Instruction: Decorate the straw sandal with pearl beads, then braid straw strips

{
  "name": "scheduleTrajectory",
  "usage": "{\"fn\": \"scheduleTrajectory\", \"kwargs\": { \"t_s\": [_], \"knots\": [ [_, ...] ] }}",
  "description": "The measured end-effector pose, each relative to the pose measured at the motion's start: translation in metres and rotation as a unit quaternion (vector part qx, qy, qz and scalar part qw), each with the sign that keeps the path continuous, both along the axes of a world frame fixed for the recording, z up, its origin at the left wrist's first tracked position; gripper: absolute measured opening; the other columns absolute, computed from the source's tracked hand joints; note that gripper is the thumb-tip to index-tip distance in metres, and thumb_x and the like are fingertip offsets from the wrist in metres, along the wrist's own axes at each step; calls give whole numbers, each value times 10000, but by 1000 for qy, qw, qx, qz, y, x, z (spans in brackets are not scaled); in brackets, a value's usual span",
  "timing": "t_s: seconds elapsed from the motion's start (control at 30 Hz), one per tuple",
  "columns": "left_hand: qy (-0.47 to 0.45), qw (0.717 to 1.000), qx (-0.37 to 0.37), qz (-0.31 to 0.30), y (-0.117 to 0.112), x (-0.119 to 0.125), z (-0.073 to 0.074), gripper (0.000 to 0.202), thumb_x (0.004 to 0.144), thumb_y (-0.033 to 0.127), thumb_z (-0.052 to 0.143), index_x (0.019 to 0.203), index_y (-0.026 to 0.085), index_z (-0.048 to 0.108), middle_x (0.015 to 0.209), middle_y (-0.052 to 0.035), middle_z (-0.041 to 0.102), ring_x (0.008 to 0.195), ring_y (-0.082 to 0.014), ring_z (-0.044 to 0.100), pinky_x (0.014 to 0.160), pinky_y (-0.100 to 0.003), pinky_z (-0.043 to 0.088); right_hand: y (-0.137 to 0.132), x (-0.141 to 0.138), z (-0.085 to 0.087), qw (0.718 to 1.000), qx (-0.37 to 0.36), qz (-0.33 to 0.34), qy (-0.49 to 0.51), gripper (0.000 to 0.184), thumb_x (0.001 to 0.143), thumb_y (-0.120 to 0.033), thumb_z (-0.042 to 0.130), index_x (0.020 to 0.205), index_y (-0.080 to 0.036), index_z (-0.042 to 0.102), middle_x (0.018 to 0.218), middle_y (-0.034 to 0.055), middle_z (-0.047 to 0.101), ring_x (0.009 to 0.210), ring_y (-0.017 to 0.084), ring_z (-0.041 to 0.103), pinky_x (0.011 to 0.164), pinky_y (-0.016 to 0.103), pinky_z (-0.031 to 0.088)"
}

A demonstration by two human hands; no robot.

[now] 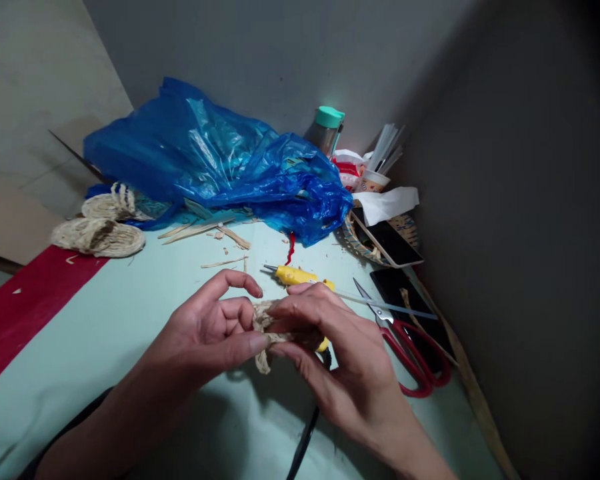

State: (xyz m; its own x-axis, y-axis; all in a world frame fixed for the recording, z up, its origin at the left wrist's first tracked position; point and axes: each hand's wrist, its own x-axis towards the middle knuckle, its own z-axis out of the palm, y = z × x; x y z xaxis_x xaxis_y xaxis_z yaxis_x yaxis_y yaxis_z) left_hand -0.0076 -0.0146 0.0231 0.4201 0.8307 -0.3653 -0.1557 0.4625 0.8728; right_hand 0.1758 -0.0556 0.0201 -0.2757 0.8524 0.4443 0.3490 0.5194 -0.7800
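Note:
Between my two hands is a small piece of beige braided straw (263, 360), held above the table. My left hand (215, 327) pinches its left side with the thumb, while the index finger is raised and curved. Fingers and thumb of my right hand (330, 340) close round the right part and hide much of it. Just behind my right hand lies a yellow hot glue gun (295, 275), nozzle to the left, with a clear glue stick (385, 305) out of its back. Red-handled scissors (405, 347) rest to the right.
A big blue plastic bag (205, 147) covers the back. Woven straw slippers (100, 237) sit at left by a red strip (35, 300). Straw scraps (235, 237) lie mid-table. At right are a woven basket (350, 233), a phone (395, 241), a cup (374, 181) and a bottle (327, 127).

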Motion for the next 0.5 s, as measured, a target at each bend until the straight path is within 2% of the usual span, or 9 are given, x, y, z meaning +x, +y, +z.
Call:
{"fn": "scheduleTrajectory", "kwargs": {
  "t_s": [0.13,0.23,0.3,0.37,0.43,0.5],
  "knots": [
    [14,1000,8,0,0,-1,-1,358,676,244,822,957,251,600,666,35,564,563,-101,476,523,-206,330,3,-3,-6,999,30,20,9,232,903,-70,586,1082,-214,616,954,11,682,884,151,606,1045,413,433],
    [11,1000,10,-6,0,-2,-3,349,670,256,829,935,253,602,659,34,564,595,-113,499,548,-208,357,7,0,-4,998,39,46,-23,302,925,-68,557,1170,-232,622,992,14,700,936,152,621,1088,440,399],
    [-7,1000,4,-13,-1,-1,-4,340,683,244,813,940,258,590,691,19,601,640,-137,548,584,-225,402,9,5,2,995,41,50,-71,352,935,-129,590,1259,-267,606,1126,28,691,1065,169,607,1117,453,366],
    [-18,1000,-1,-13,-3,-1,-4,342,698,237,795,961,261,578,719,7,631,648,-147,569,597,-237,427,8,11,9,994,31,34,-101,389,908,-215,657,1285,-298,609,1335,46,608,1232,213,537,1120,461,365],
    [-6,1000,4,2,-3,-1,-3,336,710,247,790,967,258,574,692,16,610,619,-137,555,579,-224,420,5,17,15,998,16,15,-61,394,870,-302,707,1255,-329,633,1451,42,519,1329,270,469,1094,487,399],
    [18,999,12,34,-3,-2,-2,326,715,255,794,957,253,576,677,27,574,566,-109,504,514,-184,361,3,23,16,998,18,-13,58,356,889,-428,661,1238,-372,623,1414,38,549,1321,301,488,1041,541,444]
  ]
}}
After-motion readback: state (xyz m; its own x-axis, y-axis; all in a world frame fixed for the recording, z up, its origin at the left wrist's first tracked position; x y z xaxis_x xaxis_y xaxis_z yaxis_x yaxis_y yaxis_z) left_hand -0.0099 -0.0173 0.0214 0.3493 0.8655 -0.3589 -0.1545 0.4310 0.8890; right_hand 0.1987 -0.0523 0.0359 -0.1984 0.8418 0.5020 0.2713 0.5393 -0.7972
